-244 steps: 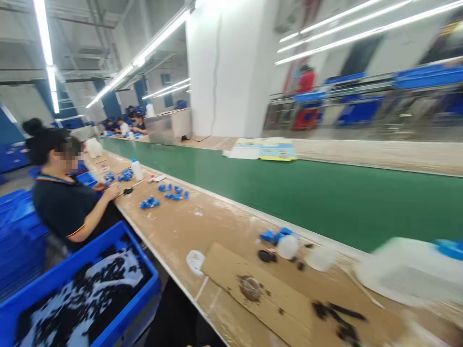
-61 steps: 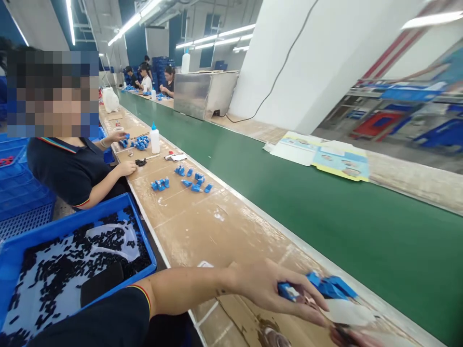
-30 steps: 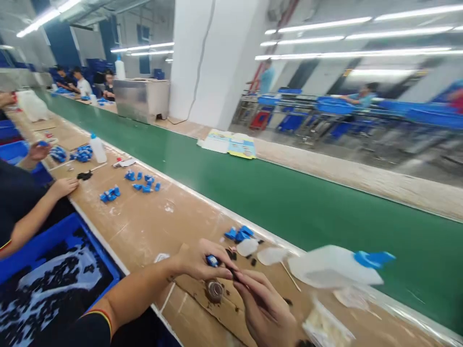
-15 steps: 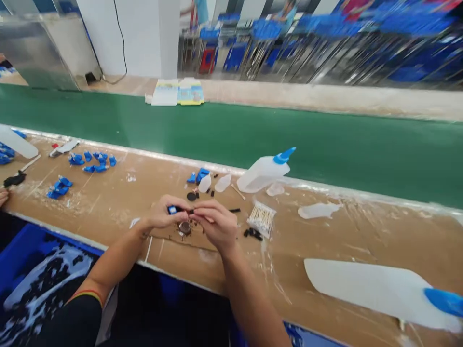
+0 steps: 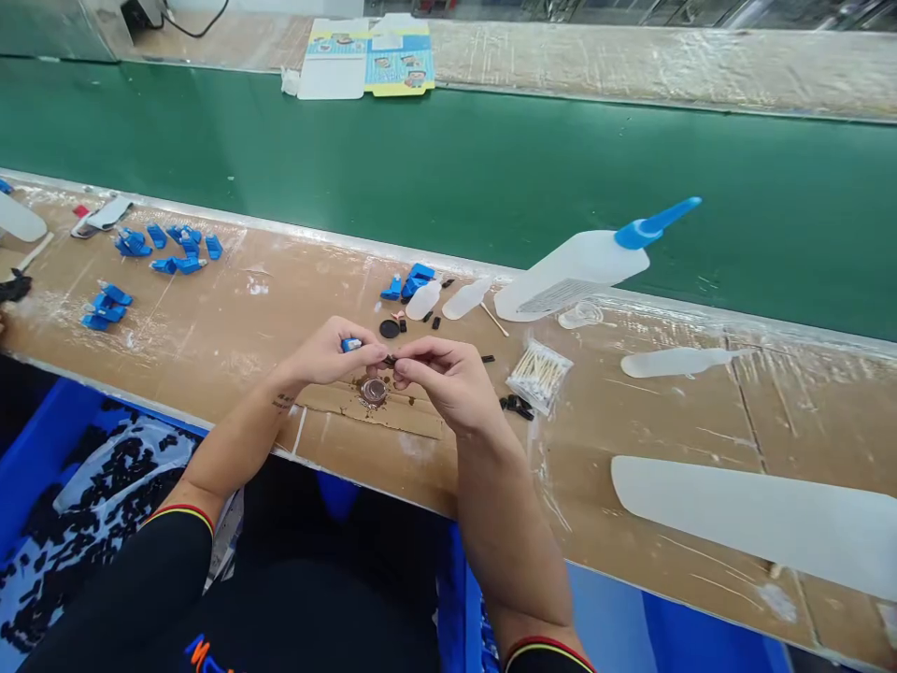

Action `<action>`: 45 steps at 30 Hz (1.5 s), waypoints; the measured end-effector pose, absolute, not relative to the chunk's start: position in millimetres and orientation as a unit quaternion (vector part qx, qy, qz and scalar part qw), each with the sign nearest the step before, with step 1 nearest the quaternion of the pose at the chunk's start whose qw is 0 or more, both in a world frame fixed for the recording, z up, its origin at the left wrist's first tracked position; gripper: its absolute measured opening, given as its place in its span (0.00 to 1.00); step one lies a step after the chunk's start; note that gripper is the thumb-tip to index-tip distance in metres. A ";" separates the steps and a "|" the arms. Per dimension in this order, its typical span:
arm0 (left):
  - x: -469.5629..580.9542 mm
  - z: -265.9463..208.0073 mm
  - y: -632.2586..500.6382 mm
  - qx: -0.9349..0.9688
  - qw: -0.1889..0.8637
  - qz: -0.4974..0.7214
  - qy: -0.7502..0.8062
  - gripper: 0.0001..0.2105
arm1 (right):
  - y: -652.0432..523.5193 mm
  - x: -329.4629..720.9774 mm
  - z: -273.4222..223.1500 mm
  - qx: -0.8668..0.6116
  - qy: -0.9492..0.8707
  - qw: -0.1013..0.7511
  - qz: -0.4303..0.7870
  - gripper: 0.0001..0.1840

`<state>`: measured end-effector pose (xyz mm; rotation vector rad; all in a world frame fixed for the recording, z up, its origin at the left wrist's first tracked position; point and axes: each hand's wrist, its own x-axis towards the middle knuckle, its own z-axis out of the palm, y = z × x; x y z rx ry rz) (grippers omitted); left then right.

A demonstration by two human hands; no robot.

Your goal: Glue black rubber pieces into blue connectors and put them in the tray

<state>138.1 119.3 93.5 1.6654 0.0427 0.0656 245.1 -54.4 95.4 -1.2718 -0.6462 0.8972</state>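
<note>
My left hand (image 5: 333, 353) is closed around a small blue plastic part (image 5: 351, 345), which shows between the thumb and curled fingers. My right hand (image 5: 445, 374) pinches at a tiny black piece (image 5: 391, 360) where the fingertips of both hands meet; its exact shape is mostly covered. Just below the hands, a small round pot (image 5: 374, 392) with dark brown contents sits on a stained cardboard strip (image 5: 413, 416). Beyond the fingers lie a black disc (image 5: 389, 329), several small black bits and a few blue parts (image 5: 419, 279).
Blue parts (image 5: 188, 241) lie in groups to the left. A white bottle with a blue nozzle (image 5: 571, 271), a bag of cotton swabs (image 5: 539, 374) and a large white bottle (image 5: 743, 514) lie to the right. A green belt (image 5: 491, 168) runs behind; blue bins (image 5: 42, 458) stand below the table.
My view has tilted down, so the table things appear higher in the picture. Both hands stay together above the pot, fingertips still meeting at the small black piece.
</note>
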 end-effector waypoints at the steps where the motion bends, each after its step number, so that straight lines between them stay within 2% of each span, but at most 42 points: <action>1: 139.0 92.0 119.1 0.737 0.674 0.027 0.027 0.21 | -53.7 246.0 93.8 -0.558 -0.275 0.668 0.409 0.08; 4: 142.2 87.6 120.4 0.694 0.714 0.054 0.076 0.22 | -56.6 249.2 89.4 -0.564 -0.264 0.675 0.395 0.09; 7: 144.6 86.0 125.7 0.576 0.807 0.076 0.110 0.20 | -69.9 248.3 84.1 -0.630 -0.284 0.660 0.293 0.06; 11: 146.5 86.3 132.1 0.473 0.871 0.062 0.120 0.18 | -91.2 235.2 75.5 -0.724 -0.426 0.528 0.123 0.01; 13: 147.7 85.5 132.4 0.475 0.867 0.063 0.133 0.17 | -96.3 228.3 71.4 -0.733 -0.504 0.453 0.058 0.04; 16: 148.8 83.9 131.0 0.515 0.842 0.072 0.147 0.13 | -96.2 223.7 66.3 -0.729 -0.561 0.392 0.012 0.06; 21: 147.4 84.8 132.3 0.567 0.800 0.110 0.161 0.17 | -90.1 225.2 62.0 -0.729 -0.599 0.329 0.019 0.07; 26: 146.5 89.2 133.8 0.575 0.787 0.133 0.179 0.14 | -89.4 223.2 60.5 -0.725 -0.616 0.308 0.013 0.08; 29: 146.8 89.7 134.6 0.576 0.783 0.137 0.191 0.18 | -90.2 223.1 65.5 -0.720 -0.610 0.331 0.018 0.06; 31: 146.6 88.4 135.3 0.578 0.784 0.129 0.187 0.19 | -88.2 227.0 72.5 -0.721 -0.579 0.378 0.032 0.05; 34: 145.6 86.0 134.0 0.589 0.789 0.100 0.146 0.17 | -76.5 240.1 82.6 -0.722 -0.461 0.513 0.057 0.01; 37: 145.2 84.8 128.6 0.613 0.782 0.064 0.096 0.17 | -56.2 255.7 83.4 -0.674 -0.315 0.662 0.091 0.08; 39: 145.7 84.4 124.2 0.622 0.778 0.044 0.075 0.19 | -43.1 262.4 78.1 -0.628 -0.257 0.722 0.132 0.12; 41: 146.4 83.7 120.7 0.620 0.782 0.030 0.061 0.21 | -34.3 263.8 70.9 -0.598 -0.234 0.746 0.178 0.15; 45: 147.5 81.5 117.6 0.615 0.787 0.014 0.048 0.23 | -32.3 257.1 60.5 -0.591 -0.232 0.741 0.220 0.18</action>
